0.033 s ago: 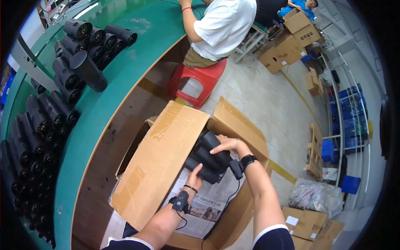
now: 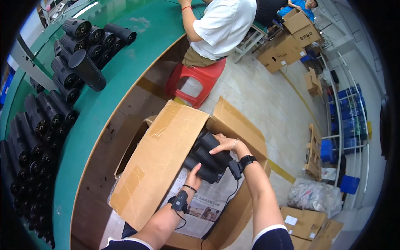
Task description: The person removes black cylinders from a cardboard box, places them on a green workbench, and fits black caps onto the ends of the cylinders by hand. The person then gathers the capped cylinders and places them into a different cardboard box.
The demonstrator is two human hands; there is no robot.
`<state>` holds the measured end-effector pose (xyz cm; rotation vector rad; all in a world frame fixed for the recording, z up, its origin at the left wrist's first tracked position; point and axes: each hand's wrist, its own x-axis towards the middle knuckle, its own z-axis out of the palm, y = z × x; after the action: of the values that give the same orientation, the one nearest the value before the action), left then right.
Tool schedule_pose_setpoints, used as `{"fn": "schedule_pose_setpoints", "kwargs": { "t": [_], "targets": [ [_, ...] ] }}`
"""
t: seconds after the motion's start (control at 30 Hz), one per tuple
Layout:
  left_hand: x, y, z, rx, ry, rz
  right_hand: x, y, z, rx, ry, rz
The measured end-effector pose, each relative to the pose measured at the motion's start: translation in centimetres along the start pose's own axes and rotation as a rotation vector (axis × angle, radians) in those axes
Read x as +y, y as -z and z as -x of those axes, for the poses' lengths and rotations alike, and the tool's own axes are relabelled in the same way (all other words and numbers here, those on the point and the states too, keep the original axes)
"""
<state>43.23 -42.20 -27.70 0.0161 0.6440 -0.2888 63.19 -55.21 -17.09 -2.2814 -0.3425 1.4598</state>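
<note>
Both hands are inside an open cardboard carton (image 2: 152, 156) around a bunch of black plastic cylinders (image 2: 213, 156). My right hand (image 2: 225, 144) wraps over their far right side, thumb lying across the top. From the near left, my left hand (image 2: 193, 178) grips the lowest cylinder with its thumb up; its other fingers are hidden beneath. Below the cylinders, printed newspaper (image 2: 198, 204) lines the carton. Each wrist wears a strapped black device with a cable.
Many similar black cylinders (image 2: 46, 112) lie stacked on the green table (image 2: 121, 66) to the left; one stands upright (image 2: 88, 71). A co-worker (image 2: 227, 25) sits ahead on a red stool (image 2: 196, 81). Shelving, a clear plastic bag (image 2: 316, 196) and cartons (image 2: 304, 223) line the right.
</note>
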Motion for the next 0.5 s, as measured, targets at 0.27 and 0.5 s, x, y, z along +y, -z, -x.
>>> {"fn": "schedule_pose_setpoints", "kwargs": {
  "t": [0.27, 0.5],
  "targets": [
    [-0.7, -1.4, -1.0, 0.034, -0.107, -0.113, 1.6, 0.6, 0.1, -0.110, 0.112, -0.522],
    [-0.6, -1.3, -1.0, -0.030, -0.093, -0.212, 3.9, 1.9, -0.7, -0.212, 0.122, -0.910]
  ]
}}
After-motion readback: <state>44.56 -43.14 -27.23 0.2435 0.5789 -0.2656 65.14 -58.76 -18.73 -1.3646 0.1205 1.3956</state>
